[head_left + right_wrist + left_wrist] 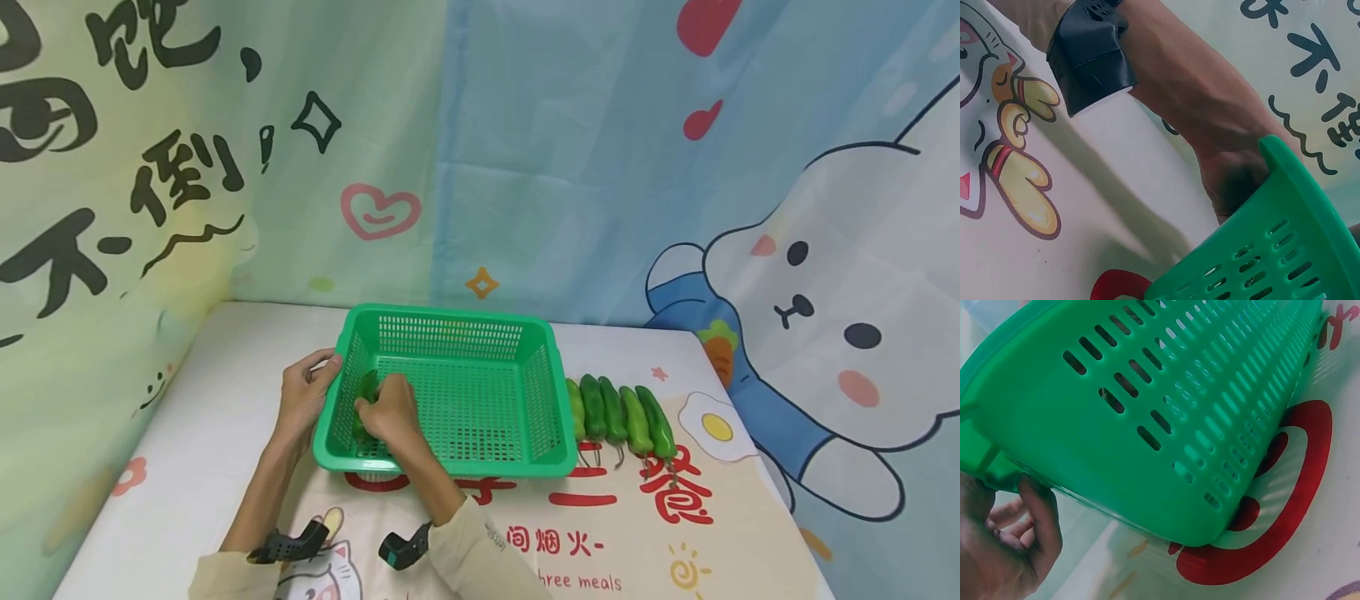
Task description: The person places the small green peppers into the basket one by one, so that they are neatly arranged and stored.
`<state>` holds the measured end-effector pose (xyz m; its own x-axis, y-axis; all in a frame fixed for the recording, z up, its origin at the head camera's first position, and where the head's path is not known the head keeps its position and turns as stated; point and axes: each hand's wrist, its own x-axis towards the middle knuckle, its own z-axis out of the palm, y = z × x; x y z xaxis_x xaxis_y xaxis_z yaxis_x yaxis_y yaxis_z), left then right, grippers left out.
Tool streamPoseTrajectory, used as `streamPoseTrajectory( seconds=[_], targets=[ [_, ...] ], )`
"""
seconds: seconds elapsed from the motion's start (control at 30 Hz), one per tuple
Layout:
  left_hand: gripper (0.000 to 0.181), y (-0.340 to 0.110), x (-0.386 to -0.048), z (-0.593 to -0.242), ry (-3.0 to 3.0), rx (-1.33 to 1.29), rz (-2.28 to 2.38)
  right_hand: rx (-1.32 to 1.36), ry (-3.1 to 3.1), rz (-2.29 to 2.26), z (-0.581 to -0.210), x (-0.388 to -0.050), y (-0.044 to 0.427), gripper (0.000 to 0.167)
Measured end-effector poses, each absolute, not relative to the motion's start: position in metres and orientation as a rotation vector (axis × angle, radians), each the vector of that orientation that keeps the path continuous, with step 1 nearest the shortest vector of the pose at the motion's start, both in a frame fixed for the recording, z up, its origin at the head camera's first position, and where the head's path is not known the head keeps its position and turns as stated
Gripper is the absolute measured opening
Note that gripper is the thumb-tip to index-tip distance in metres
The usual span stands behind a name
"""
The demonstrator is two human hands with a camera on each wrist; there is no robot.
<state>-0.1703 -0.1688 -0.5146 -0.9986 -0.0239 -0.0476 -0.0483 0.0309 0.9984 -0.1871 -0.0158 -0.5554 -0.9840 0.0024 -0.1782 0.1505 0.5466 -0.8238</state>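
A green plastic basket (456,463) with slotted walls stands on the table. My left hand (302,392) grips its left rim; in the left wrist view the fingers of that hand (1016,540) curl beneath the rim. Inside the basket, near the left wall, my right hand (392,408) holds a green pepper (367,388), partly hidden behind the fingers. The right wrist view shows the basket's side wall (1272,256) and the left forearm (1191,94) behind it.
Several green peppers (613,410) lie in a row against the basket's right side, stems toward me. A printed cloth (720,533) covers the table's front. Behind the table hangs a patterned curtain (555,208). A dark wrist device (292,543) sits on the left forearm.
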Motion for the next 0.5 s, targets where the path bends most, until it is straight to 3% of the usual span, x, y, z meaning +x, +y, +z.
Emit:
streamPoseTrajectory(
  seconds=[0.07, 0.17, 0.5],
  targets=[
    [0.052, -0.1686, -0.1702, -0.5145, 2.246, -0.084, 2.185, 0.112, 2.629, -1.398, -0.5550, -0.1869, -0.0161, 0.056],
    [0.051, -0.1689, -0.1705, -0.5142, 2.248, -0.099, 2.188, 0.089, 2.642, -1.392, -0.5537, -0.1858, -0.0166, 0.056],
    [0.051, -0.1676, -0.1716, -0.5135, 2.250, -0.117, 2.177, 0.078, 2.750, -1.313, -0.5479, -0.1809, -0.0172, 0.027]
  ],
)
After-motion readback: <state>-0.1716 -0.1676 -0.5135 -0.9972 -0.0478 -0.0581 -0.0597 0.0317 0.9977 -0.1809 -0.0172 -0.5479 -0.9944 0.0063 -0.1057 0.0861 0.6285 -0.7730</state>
